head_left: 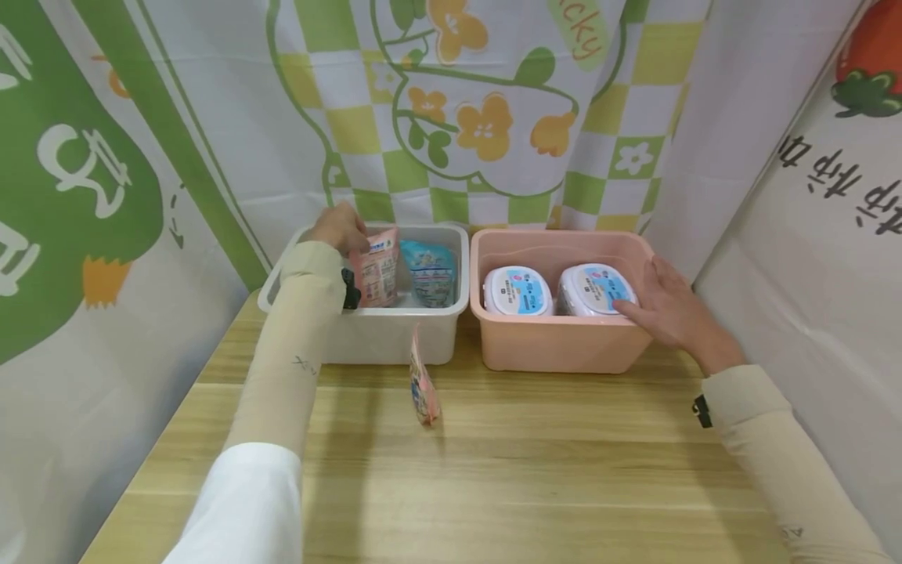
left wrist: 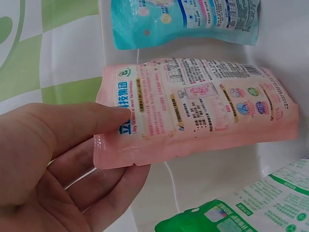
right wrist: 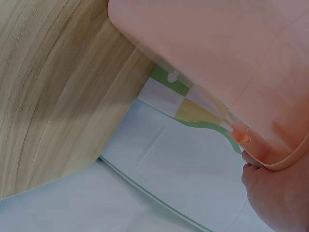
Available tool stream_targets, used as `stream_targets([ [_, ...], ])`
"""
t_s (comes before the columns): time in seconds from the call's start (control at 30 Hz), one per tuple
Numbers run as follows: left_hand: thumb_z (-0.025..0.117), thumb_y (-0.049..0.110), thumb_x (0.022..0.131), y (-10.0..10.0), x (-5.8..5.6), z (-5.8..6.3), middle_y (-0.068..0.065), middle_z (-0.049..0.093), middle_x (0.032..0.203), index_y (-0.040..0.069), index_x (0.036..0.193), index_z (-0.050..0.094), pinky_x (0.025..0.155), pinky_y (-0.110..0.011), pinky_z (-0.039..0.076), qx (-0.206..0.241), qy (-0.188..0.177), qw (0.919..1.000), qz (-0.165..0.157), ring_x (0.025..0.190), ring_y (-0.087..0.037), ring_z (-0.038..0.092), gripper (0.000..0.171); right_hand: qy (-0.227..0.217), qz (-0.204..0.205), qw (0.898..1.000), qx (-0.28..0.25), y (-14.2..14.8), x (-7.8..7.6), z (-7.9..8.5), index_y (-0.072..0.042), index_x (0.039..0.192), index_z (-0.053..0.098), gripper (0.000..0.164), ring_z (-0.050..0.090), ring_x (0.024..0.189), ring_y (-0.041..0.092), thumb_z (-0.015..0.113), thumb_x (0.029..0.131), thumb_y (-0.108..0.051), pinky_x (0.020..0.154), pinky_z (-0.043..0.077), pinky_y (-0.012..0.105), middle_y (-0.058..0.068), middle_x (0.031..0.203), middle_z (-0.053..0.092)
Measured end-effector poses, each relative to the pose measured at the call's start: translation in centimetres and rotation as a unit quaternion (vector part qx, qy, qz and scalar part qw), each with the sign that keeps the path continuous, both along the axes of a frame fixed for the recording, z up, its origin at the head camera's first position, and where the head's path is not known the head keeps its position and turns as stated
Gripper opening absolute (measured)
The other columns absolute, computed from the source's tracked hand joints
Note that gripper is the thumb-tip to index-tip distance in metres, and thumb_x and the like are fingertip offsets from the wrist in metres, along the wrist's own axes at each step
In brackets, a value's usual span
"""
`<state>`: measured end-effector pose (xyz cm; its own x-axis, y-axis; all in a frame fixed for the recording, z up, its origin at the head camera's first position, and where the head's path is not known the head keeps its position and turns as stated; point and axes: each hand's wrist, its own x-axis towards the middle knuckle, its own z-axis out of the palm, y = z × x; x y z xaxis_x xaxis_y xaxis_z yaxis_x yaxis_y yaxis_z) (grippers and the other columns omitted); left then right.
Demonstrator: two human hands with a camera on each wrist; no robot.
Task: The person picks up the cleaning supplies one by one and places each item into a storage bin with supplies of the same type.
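My left hand [head_left: 337,229] reaches into the light grey bin [head_left: 387,333]. It pinches the top edge of a pink printed pouch [left wrist: 193,106], thumb on the printed face and fingers behind. A teal pouch [head_left: 430,272] stands beside it in that bin, and a green and white pouch [left wrist: 246,205] shows in the left wrist view. My right hand [head_left: 672,309] holds the right end of the pink bin [head_left: 564,345], its fingers at the rim and thumb stretched over the front corner. Two white tubs with blue-labelled lids, a left tub [head_left: 517,291] and a right tub [head_left: 597,290], sit inside.
Another pink pouch [head_left: 424,384] stands edge-on on the wooden table [head_left: 528,470], in front of the grey bin. The two bins stand side by side against a patterned cloth [head_left: 486,180]. More printed cloth hangs at left and right.
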<state>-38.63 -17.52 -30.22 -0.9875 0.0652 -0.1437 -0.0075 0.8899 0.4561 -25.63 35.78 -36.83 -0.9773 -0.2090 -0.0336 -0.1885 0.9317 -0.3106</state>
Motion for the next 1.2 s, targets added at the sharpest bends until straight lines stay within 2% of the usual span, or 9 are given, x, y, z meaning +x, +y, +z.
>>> stream_targets([
  [0.2,0.071,0.004,0.091,0.0,0.6,0.2,-0.028,0.071,0.126,-0.006,0.122,0.073,0.086,-0.042,0.059,0.001,-0.017,0.9998,0.0,0.1,-0.033,0.066,0.033,0.004,0.005,1.0,-0.002,-0.2,0.0,0.0,0.009,0.162,-0.012,0.108,-0.009,0.16,0.054,0.041,0.106,-0.066,0.128,0.002,0.07,0.032,0.171,-0.02],
  [0.5,0.072,0.006,0.089,-0.1,1.2,0.3,-0.025,0.073,0.122,-0.003,0.108,0.079,0.075,-0.038,0.056,-0.028,0.008,0.9996,-0.003,0.093,-0.03,0.063,0.022,0.003,0.01,1.0,0.007,-0.1,-0.1,-0.2,0.011,0.161,-0.012,0.107,-0.01,0.16,0.054,0.04,0.107,-0.066,0.128,0.001,0.07,0.032,0.17,-0.021],
  [0.83,0.07,0.006,0.091,-0.3,1.3,0.7,-0.026,0.071,0.128,-0.003,0.112,0.079,0.093,-0.049,0.057,-0.038,0.003,0.9992,-0.011,0.111,-0.037,0.063,0.024,0.007,0.004,1.0,0.003,-0.1,0.1,-0.1,0.01,0.161,-0.012,0.108,-0.006,0.16,0.056,0.041,0.106,-0.066,0.128,0.003,0.071,0.032,0.17,-0.02],
  [1.03,0.071,0.012,0.089,-0.3,1.1,0.6,-0.026,0.074,0.123,-0.002,0.11,0.079,0.102,-0.05,0.054,-0.049,0.034,0.9982,-0.013,0.116,-0.04,0.063,0.026,0.009,0.001,1.0,0.0,-0.1,0.1,-0.1,0.011,0.161,-0.012,0.108,-0.005,0.159,0.057,0.04,0.106,-0.066,0.127,0.004,0.072,0.035,0.17,-0.019],
  [1.2,0.07,0.01,0.088,-0.2,1.2,1.0,-0.025,0.076,0.117,-0.003,0.104,0.08,0.096,-0.048,0.056,-0.051,0.057,0.997,-0.01,0.111,-0.039,0.065,0.023,0.006,0.0,1.0,-0.003,0.0,0.0,-0.1,0.01,0.162,-0.012,0.107,-0.007,0.159,0.057,0.04,0.106,-0.065,0.127,0.005,0.073,0.035,0.17,-0.018],
])
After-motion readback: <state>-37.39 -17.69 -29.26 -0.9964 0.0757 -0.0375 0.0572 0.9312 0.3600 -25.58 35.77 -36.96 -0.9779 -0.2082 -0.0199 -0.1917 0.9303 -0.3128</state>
